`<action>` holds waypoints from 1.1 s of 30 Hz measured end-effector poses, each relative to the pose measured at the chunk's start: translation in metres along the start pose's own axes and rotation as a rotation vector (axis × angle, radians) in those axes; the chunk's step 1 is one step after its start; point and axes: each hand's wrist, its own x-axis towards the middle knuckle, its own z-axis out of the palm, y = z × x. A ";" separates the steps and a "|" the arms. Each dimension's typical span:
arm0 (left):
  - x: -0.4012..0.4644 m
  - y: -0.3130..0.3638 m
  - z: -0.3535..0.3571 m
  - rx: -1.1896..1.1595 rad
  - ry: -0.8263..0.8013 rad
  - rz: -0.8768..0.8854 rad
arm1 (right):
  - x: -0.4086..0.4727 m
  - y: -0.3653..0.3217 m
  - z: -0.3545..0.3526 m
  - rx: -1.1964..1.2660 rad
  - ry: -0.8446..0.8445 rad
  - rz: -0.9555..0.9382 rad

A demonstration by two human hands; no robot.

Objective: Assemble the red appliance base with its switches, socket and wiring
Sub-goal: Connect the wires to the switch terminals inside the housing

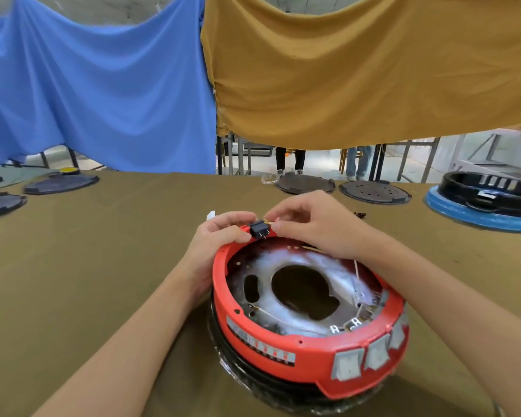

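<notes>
- Head view: left hand (220, 233) grips small black rocker switch (260, 229) at round red plastic base (307, 311)'s far rim.
- Right hand (310, 224) pinches thin yellowish wire (272, 220) at its terminals; a skewed push could bend them.

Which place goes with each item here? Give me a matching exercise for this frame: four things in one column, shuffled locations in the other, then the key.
Things
1. small black switch
2. red appliance base
3. blue-rimmed black base
4. yellow-topped dark lid

Places
A. far left of the table
B. far right of the table
C. held between the left hand and right hand at the red rim
D. nearest the camera, open side up

Pairs: 1-C, 2-D, 3-B, 4-A
</notes>
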 end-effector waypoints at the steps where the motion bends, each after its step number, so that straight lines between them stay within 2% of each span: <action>1: 0.000 -0.001 0.000 0.018 0.002 -0.004 | -0.002 0.003 0.000 0.027 0.003 0.014; 6: 0.002 -0.002 -0.001 0.055 -0.006 -0.015 | -0.010 0.010 -0.005 0.088 0.000 0.046; 13: 0.001 -0.001 0.000 0.035 -0.137 -0.034 | -0.019 0.012 -0.011 0.296 0.018 0.102; 22: 0.000 -0.002 0.002 0.139 -0.205 -0.140 | -0.026 0.011 -0.016 0.405 0.025 0.144; 25: 0.000 -0.003 0.002 0.141 -0.207 -0.148 | -0.026 0.011 -0.018 0.340 0.046 0.138; 29: -0.001 -0.002 0.005 0.130 -0.205 -0.150 | -0.024 0.011 -0.016 0.081 0.052 0.099; 33: -0.003 -0.002 0.007 0.113 -0.202 -0.143 | -0.022 0.011 -0.010 -0.156 -0.035 0.062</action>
